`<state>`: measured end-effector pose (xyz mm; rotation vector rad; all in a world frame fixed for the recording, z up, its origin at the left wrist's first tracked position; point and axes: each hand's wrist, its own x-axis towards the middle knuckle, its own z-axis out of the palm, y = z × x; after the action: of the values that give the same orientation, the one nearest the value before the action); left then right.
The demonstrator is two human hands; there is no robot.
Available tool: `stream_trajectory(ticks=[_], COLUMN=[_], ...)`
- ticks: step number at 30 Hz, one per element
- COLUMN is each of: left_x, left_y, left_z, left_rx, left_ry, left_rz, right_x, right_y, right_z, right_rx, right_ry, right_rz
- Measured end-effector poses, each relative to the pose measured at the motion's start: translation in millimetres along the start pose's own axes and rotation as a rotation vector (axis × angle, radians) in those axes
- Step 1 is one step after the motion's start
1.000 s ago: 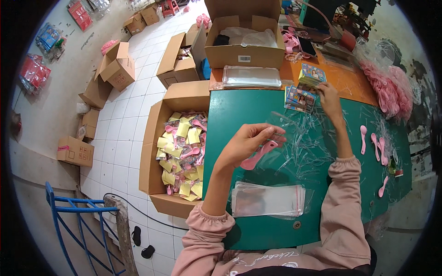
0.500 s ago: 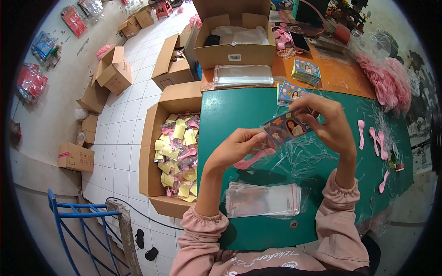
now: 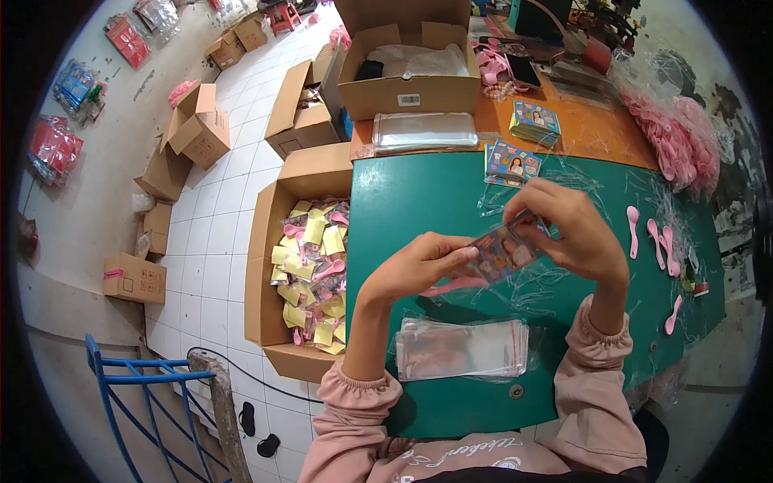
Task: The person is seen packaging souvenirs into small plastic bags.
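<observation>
Over the green table, a dark printed card (image 3: 499,253) is held between my two hands, tilted. My left hand (image 3: 427,262) pinches its left edge, along with what looks like a clear plastic bag. A pink spoon (image 3: 455,286) shows just below the left fingers, seemingly inside that bag. My right hand (image 3: 573,229) has its fingers curled around the card's right end, hiding part of it. Nearer to me lies a stack of clear plastic bags (image 3: 459,350). Beyond my hands rest a few printed cards (image 3: 514,163).
At the left, a cardboard box (image 3: 256,274) holds many packed pink spoons with yellow paper. Loose pink spoons (image 3: 632,229) and plastic scraps lie at the right. Farther back are a card stack (image 3: 535,121), a pile of clear bags (image 3: 425,131) and an open carton (image 3: 409,92).
The card has shifted slightly down and tilted more steeply between my hands. My left hand has moved a little right; the spoon below it is now more hidden.
</observation>
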<state>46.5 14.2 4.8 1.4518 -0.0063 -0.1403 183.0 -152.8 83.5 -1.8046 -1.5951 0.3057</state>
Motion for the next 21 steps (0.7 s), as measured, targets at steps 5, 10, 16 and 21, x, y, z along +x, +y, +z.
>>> stream_trajectory(ticks=[5, 10, 16, 21], left_x=[1.0, 1.0, -19.1, -32.1], left_y=[-1.2, 11.0, 8.6, 9.7], left_z=[7.6, 11.9, -16.5, -36.4], left_rx=[0.226, 0.455, 0.399, 0.157], left_ry=[-0.003, 0.123, 0.134, 0.218], left_rz=[0.2, -0.073, 0.039, 0.058], right_x=[9.7, 8.7, 13.2, 16.9], right_y=[-0.4, 23.9, 31.9, 35.3], right_z=[12.9, 33.9, 23.4, 22.8], right_rx=[-0.075, -0.009, 0.401, 0.448], right_ry=[-0.237, -0.166, -0.095, 0.004], right_rz=[0.067, -0.095, 0.302, 0.167])
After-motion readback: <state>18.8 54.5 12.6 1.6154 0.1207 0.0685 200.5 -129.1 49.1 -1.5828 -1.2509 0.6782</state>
